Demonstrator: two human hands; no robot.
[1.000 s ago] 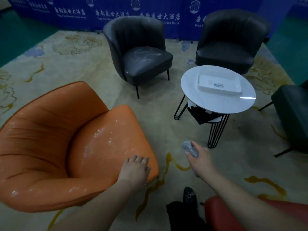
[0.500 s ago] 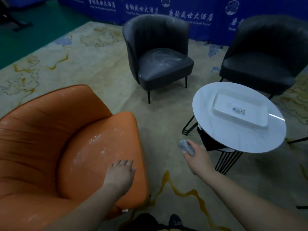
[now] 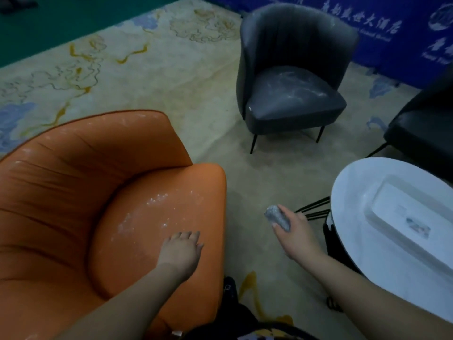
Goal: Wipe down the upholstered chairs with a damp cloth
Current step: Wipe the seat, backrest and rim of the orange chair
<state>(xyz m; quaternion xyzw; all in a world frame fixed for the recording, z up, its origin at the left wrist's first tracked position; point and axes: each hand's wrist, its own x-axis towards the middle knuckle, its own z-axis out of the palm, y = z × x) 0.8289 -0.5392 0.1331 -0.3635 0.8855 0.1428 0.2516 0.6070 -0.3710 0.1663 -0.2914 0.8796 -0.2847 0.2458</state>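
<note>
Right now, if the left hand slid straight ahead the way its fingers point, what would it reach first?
The left hand lies flat on the orange chair seat; straight ahead it would probably first meet the white powdery smears on the cushion.

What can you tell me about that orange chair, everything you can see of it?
The orange chair is a low tub armchair in smooth, leather-like upholstery, with a curved, pleated backrest piped along its rim and a rounded seat cushion. White powdery smears speckle the seat and back edge. It stands on the patterned carpet. The left hand rests flat on the seat's front.
</note>
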